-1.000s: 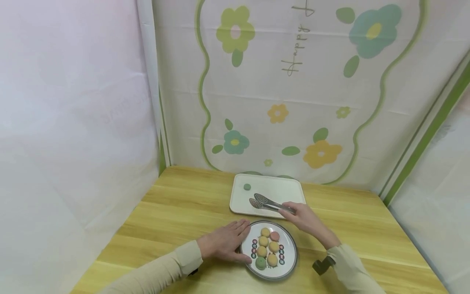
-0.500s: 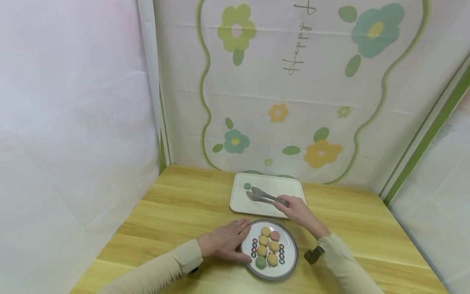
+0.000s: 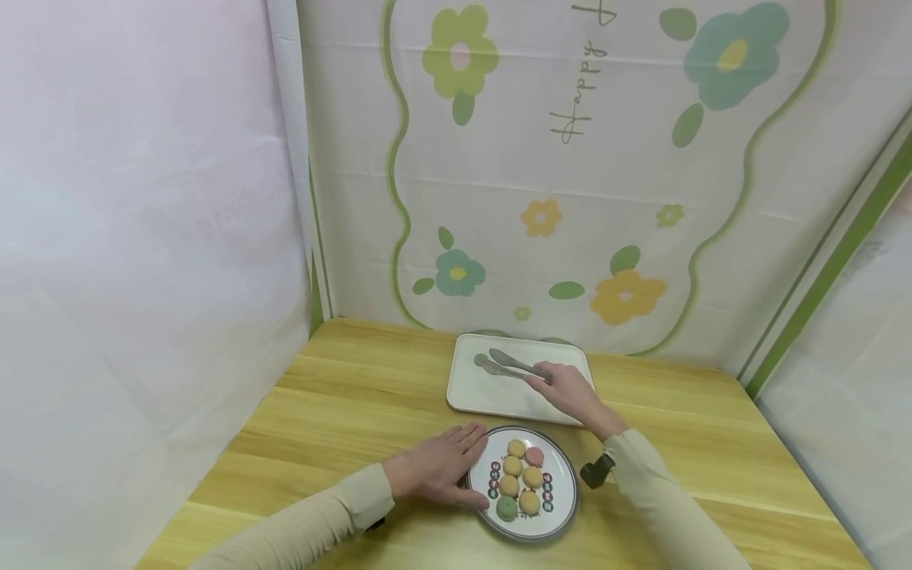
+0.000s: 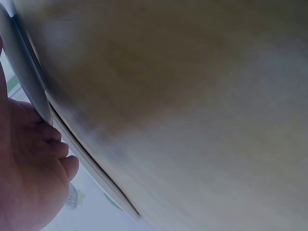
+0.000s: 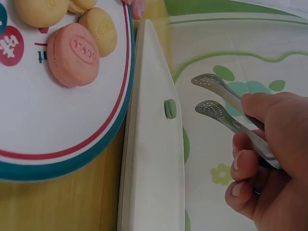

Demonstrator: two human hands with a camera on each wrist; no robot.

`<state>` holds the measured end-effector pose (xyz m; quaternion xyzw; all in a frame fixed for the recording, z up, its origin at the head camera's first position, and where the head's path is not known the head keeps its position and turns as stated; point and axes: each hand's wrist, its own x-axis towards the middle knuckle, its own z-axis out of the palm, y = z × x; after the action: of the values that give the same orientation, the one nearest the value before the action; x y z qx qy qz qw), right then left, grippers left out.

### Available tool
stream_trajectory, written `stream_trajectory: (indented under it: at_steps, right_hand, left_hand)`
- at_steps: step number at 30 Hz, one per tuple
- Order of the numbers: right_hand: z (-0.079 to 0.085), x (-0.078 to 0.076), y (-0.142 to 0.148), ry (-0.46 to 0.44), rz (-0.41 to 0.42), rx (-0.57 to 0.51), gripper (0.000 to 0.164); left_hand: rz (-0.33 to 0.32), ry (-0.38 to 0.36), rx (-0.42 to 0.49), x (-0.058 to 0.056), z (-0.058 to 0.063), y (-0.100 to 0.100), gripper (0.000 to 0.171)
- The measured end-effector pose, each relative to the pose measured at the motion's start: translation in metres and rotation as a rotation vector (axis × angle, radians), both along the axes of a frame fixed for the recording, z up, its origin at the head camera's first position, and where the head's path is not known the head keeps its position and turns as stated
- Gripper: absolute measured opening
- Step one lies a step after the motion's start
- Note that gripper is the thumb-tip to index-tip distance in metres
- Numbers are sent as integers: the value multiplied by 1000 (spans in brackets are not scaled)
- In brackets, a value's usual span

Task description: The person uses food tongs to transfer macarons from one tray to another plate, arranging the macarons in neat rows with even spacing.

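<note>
My right hand [image 3: 573, 392] holds metal tongs [image 3: 507, 359] over the white tray [image 3: 466, 396]. Their perforated tips are apart, with nothing between them, near a green macaron [image 3: 480, 359] on the tray. In the right wrist view, thumb and fingers grip the tongs [image 5: 207, 80], and the green macaron [image 5: 170, 109] sits apart from their tips. My left hand [image 3: 440, 469] rests at the left rim of a round plate [image 3: 554, 457], fingers extended. The plate bears several yellow macarons [image 3: 530, 502], one pink macaron [image 3: 534, 456] and one green. Only part of the left hand [image 4: 33, 168] shows in its wrist view.
The wooden table [image 3: 356, 380] carries the plate in front and the tray behind it. A flower-printed cloth [image 3: 499, 206] hangs directly behind the tray. White sheets [image 3: 157, 237] stand along both sides.
My right hand has moved forward and slightly left with the tongs, bringing their tips up to the green macaron on the tray. The left hand and plate stay put.
</note>
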<state>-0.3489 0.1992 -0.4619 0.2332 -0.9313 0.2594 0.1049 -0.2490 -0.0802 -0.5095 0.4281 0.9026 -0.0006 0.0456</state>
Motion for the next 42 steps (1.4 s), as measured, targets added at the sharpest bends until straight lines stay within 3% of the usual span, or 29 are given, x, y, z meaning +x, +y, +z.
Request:
stream_trajectory:
  at_steps: [23, 42]
  right_hand:
    - [1, -35, -29, -61, -53, 149, 26]
    - [-5, -44, -39, -99, -86, 160, 27]
  left_hand:
    - [14, 7, -16, -2, -3, 1, 107]
    - [24, -17, -23, -3, -2, 1, 107]
